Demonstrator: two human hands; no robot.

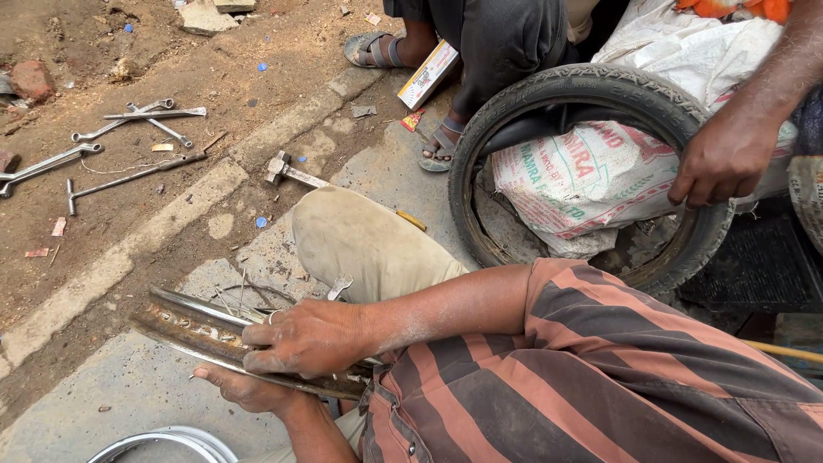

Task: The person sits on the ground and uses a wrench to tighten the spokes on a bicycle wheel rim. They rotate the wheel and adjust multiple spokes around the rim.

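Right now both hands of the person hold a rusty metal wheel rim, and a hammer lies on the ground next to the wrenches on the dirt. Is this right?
Nearly right. The head view shows both hands, left and right, on the rusty wheel rim. But the hammer lies apart from the wrenches, on the concrete near the knee.

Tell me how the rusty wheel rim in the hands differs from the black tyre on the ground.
The wheel rim is bare, rusty metal; the tyre is black rubber with tread. The rim is held up, the right hand on top and the left hand beneath; the tyre lies flat on the pavement. Thin spokes stick out of the rim; a printed sack lies across the tyre's opening. Both are round wheel parts.
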